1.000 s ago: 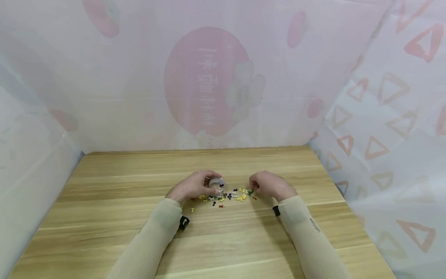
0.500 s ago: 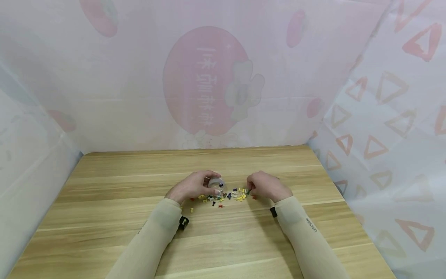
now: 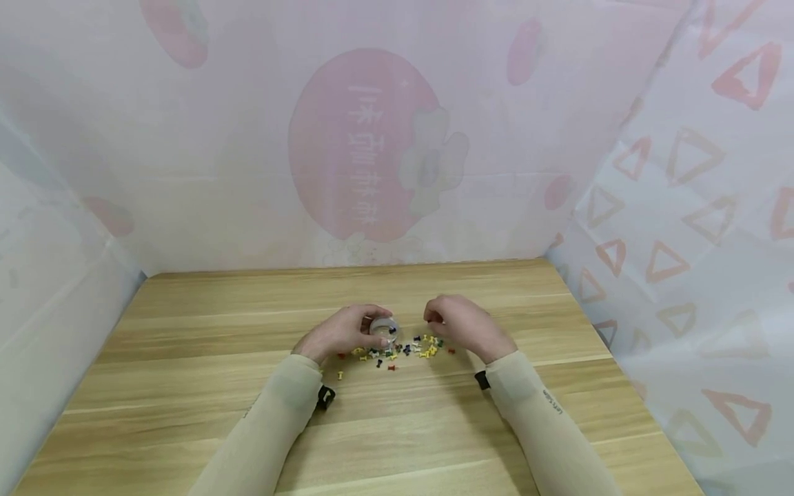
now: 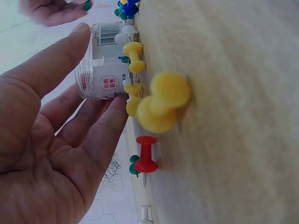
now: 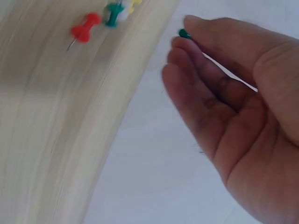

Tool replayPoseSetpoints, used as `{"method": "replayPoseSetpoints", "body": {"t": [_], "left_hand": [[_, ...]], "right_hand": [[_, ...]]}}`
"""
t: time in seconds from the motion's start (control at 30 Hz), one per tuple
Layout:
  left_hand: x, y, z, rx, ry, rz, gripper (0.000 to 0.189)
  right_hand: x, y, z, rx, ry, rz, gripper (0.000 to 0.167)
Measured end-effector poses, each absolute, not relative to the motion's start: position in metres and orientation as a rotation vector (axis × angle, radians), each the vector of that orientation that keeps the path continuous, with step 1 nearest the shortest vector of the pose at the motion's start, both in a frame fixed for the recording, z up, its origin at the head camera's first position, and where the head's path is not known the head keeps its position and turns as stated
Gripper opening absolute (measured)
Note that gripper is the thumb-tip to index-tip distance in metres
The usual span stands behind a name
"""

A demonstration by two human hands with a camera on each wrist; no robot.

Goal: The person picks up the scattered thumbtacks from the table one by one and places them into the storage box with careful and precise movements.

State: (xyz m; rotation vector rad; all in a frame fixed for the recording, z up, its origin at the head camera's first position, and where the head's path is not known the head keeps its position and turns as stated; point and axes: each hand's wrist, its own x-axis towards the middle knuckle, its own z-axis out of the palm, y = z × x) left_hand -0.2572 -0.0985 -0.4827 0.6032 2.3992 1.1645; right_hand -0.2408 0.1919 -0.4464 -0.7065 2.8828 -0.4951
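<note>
My left hand [image 3: 341, 331] grips a small clear jar [image 4: 103, 63], thumb on one side and fingers on the other. It stands on the table, a white label with a barcode facing the left wrist camera and a dark push pin inside. Above the table, to the right of the jar, my right hand [image 3: 465, 325] pinches a green push pin [image 5: 184, 33] between thumb and index finger. Loose push pins in several colours lie between the hands, among them a red push pin [image 5: 85, 28] and, close to the left wrist camera, a yellow push pin [image 4: 163, 102].
A wood-grain table [image 3: 384, 427] carries everything. Near its front side lie a stray red push pin [image 3: 391, 368] and a yellow push pin [image 3: 340, 375]. Printed sheeting [image 3: 248, 172] walls off the back and both sides.
My right hand has lifted off the scattered pins, holding a green push pin, and moved left toward the jar. The left hand keeps its grip on the jar in the same place.
</note>
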Motion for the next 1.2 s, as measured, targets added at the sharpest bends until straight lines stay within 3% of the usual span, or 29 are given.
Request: {"method": "replayPoseSetpoints", "body": {"t": [0.23,0.57,0.87,1.2], "left_hand": [[-0.257,-0.099,-0.483,0.613,2.395,1.166,0.064],[-0.257,-0.1,-0.482,0.611,2.382,1.164,0.063],[-0.256,-0.101,-0.482,0.595,2.367,1.179,0.062],[-0.255,-0.1,-0.483,0.589,2.361,1.194,0.066]], "right_hand": [[-0.236,0.173,-0.447,-0.732,2.929,-0.741,0.013],[-0.229,0.15,-0.462,-0.513,2.76,-1.113,0.017],[-0.227,0.146,-0.465,-0.542,2.748,-1.072,0.021],[-0.233,0.175,-0.448,-0.587,2.79,-0.813,0.016]]}}
